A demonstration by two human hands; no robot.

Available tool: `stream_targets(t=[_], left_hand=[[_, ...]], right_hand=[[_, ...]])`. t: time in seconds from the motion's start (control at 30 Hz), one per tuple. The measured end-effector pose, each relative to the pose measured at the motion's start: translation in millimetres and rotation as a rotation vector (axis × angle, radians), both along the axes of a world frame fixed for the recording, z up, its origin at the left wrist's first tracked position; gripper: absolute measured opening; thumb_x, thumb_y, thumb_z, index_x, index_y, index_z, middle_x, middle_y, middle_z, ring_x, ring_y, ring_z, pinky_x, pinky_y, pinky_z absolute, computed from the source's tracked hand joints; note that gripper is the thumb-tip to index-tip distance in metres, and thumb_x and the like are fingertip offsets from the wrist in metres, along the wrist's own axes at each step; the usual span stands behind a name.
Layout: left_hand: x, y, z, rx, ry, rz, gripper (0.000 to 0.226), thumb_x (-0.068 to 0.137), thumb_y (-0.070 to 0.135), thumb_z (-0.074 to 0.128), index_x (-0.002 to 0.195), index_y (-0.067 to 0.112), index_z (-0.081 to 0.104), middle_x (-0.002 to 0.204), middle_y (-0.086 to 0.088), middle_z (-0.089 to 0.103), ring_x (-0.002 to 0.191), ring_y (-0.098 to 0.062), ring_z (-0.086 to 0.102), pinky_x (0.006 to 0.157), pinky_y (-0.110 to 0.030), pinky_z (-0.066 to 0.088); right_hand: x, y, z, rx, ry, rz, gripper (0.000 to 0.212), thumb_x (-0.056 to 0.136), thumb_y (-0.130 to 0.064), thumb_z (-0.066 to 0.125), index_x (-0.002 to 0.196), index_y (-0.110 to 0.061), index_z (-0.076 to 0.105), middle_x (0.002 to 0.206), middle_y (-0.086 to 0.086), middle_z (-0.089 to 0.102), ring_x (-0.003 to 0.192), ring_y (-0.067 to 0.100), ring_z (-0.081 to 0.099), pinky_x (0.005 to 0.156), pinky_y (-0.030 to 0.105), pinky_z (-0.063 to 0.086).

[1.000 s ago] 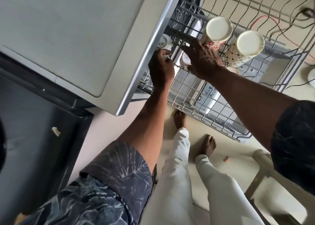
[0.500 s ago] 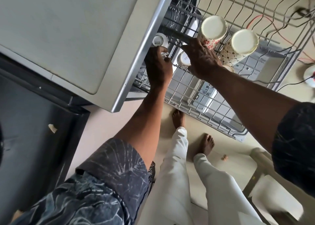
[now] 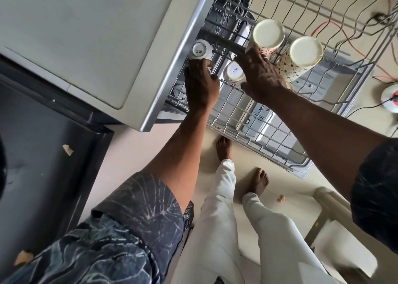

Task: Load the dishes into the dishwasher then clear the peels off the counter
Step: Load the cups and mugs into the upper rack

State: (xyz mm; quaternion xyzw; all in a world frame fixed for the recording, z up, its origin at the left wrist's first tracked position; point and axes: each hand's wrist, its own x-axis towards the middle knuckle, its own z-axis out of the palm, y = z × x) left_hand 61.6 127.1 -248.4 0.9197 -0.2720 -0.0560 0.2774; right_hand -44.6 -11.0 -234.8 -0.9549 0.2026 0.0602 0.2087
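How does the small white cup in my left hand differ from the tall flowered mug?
The small white cup is smaller than the tall flowered mug. The cup's base bears printed lettering; the mug's base is plain cream. The left hand grips the cup; the mug sits in the rack. Both are upside down.

A wire dishwasher rack fills the upper right of the frame. It carries four upturned cups: a small white cup at its left edge, a second white cup beside it, and two patterned mugs further right. At lower left, a dark surface bears a peel scrap.
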Motion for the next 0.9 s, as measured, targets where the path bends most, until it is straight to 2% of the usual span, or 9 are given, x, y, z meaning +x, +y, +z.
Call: stream_targets(t=[0.1, 0.17, 0.3, 0.43, 0.57, 0.63, 0.7, 0.77, 0.9], left_hand=[[-3.5, 2.1, 4.7, 0.056, -0.048, -0.080, 0.025, 0.081, 0.005, 0.064, 0.105, 0.009, 0.062, 0.115, -0.013, 0.063, 0.111, -0.030, 0.056, 0.099, -0.037, 0.044], [-7.6, 4.3, 11.4, 0.088, -0.065, -0.111, 0.024, 0.081, 0.004, 0.063, 0.104, 0.010, 0.061, 0.113, -0.012, 0.063, 0.109, -0.029, 0.057, 0.096, -0.038, 0.046], [-21.5, 11.8, 31.1, 0.117, -0.067, -0.167, 0.025, 0.080, 0.004, 0.062, 0.104, 0.012, 0.061, 0.112, -0.010, 0.062, 0.105, -0.027, 0.056, 0.090, -0.038, 0.047], [-37.2, 20.1, 51.7, 0.208, -0.138, -0.268, 0.022, 0.090, 0.020, 0.060, 0.111, 0.014, 0.060, 0.119, -0.008, 0.060, 0.109, -0.026, 0.054, 0.088, -0.038, 0.047], [-56.3, 27.3, 76.1, 0.353, -0.200, -0.400, 0.036, 0.101, 0.039, 0.046, 0.127, 0.017, 0.057, 0.138, -0.005, 0.056, 0.126, -0.027, 0.049, 0.097, -0.046, 0.043], [-66.6, 28.5, 92.7, 0.421, -0.155, -0.431, 0.046, 0.104, 0.046, 0.037, 0.139, 0.020, 0.051, 0.153, -0.004, 0.045, 0.141, -0.027, 0.038, 0.111, -0.048, 0.035], [-78.0, 30.2, 111.3, 0.472, -0.053, -0.442, 0.054, 0.107, 0.050, 0.029, 0.153, 0.023, 0.037, 0.165, -0.002, 0.025, 0.153, -0.026, 0.017, 0.122, -0.050, 0.017], [-87.6, 30.8, 128.3, 0.486, -0.014, -0.439, 0.058, 0.107, 0.052, 0.027, 0.158, 0.023, 0.027, 0.168, -0.002, 0.012, 0.155, -0.026, 0.005, 0.123, -0.051, 0.005], [-113.7, 40.4, 160.9, 0.469, -0.042, -0.426, 0.062, 0.106, 0.056, 0.025, 0.157, 0.021, 0.026, 0.169, -0.006, 0.010, 0.155, -0.029, 0.002, 0.123, -0.056, -0.001]], right_hand=[[-17.8, -2.7, 3.0, 0.017, -0.004, -0.049, 0.081, 0.085, -0.008, 0.064, 0.155, -0.024, 0.027, 0.154, 0.019, 0.030, 0.135, 0.041, 0.040, 0.107, 0.050, 0.044], [-30.8, -5.4, 8.2, 0.018, -0.007, -0.079, 0.078, 0.087, -0.013, 0.062, 0.156, -0.022, 0.027, 0.156, 0.017, 0.030, 0.138, 0.041, 0.036, 0.112, 0.053, 0.039], [-58.0, -9.0, 22.8, 0.025, -0.034, -0.133, 0.073, 0.085, -0.010, 0.063, 0.152, -0.019, 0.037, 0.153, 0.015, 0.035, 0.136, 0.040, 0.040, 0.110, 0.054, 0.042], [-83.3, -3.9, 43.0, 0.021, 0.004, -0.175, 0.063, 0.089, -0.016, 0.060, 0.149, -0.018, 0.040, 0.146, 0.013, 0.044, 0.129, 0.037, 0.046, 0.102, 0.053, 0.046], [-103.0, 6.0, 70.7, -0.001, 0.043, -0.142, 0.056, 0.096, -0.027, 0.053, 0.149, -0.018, 0.038, 0.155, 0.009, 0.038, 0.135, 0.034, 0.042, 0.107, 0.052, 0.040], [-111.0, 10.9, 83.7, -0.013, 0.057, -0.144, 0.055, 0.099, -0.034, 0.050, 0.151, -0.020, 0.037, 0.159, 0.006, 0.034, 0.140, 0.032, 0.037, 0.110, 0.051, 0.035], [-121.7, 16.0, 98.2, -0.016, 0.049, -0.147, 0.056, 0.100, -0.038, 0.049, 0.151, -0.022, 0.036, 0.161, 0.004, 0.033, 0.142, 0.031, 0.035, 0.111, 0.051, 0.033], [-132.2, 19.8, 110.9, -0.013, 0.028, -0.146, 0.055, 0.099, -0.041, 0.050, 0.150, -0.023, 0.038, 0.159, 0.004, 0.036, 0.142, 0.030, 0.036, 0.111, 0.051, 0.033], [-157.9, 28.9, 137.5, -0.046, -0.021, -0.151, 0.054, 0.098, -0.043, 0.053, 0.147, -0.022, 0.042, 0.154, 0.004, 0.042, 0.136, 0.031, 0.042, 0.108, 0.051, 0.036]])
